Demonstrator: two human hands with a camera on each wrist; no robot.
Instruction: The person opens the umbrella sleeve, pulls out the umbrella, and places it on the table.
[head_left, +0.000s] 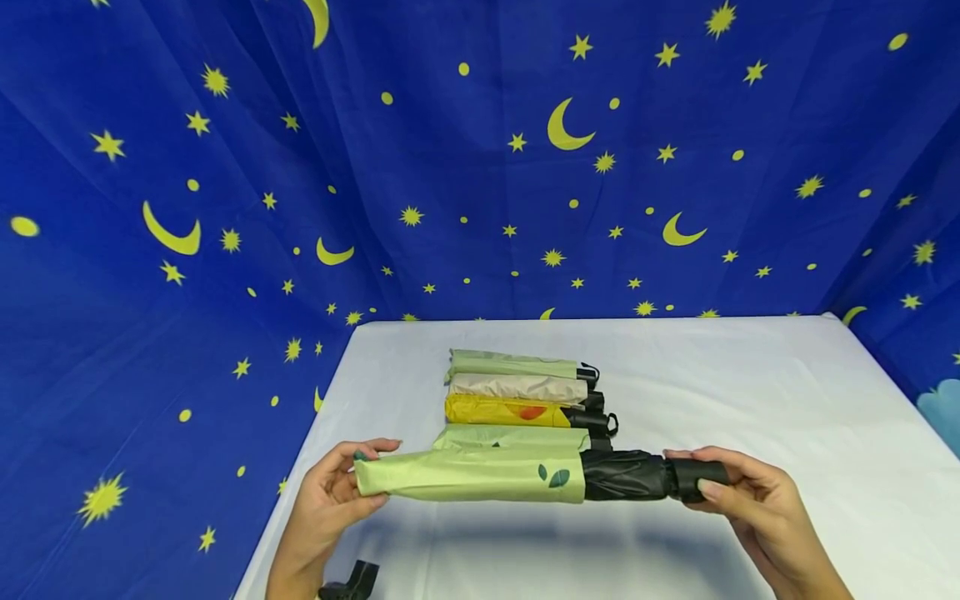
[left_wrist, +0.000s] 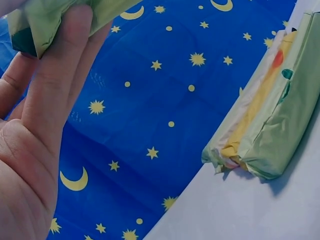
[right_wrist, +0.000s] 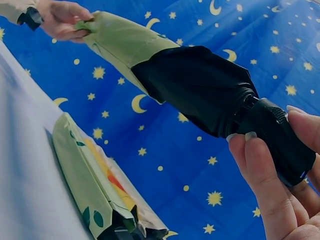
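Note:
A folded umbrella (head_left: 628, 475) is held level above the table, partly inside a light green sleeve (head_left: 472, 475) with dark leaf prints. Its black canopy and handle stick out of the sleeve on the right. My left hand (head_left: 322, 500) pinches the far left end of the sleeve between thumb and fingers. The black handle (right_wrist: 280, 135) is gripped by the thumb and fingers of my right hand (head_left: 765, 508). Behind it lie several sleeved umbrellas side by side: a green one (head_left: 510, 364), a beige one (head_left: 517, 387), a yellow one (head_left: 487, 410) and another green one (head_left: 517, 437), partly hidden.
White cloth covers the table (head_left: 750, 392). Blue fabric (head_left: 480, 167) with yellow moons and stars hangs behind the table and at both sides. A black strap-like device (head_left: 352, 581) sits at my left wrist.

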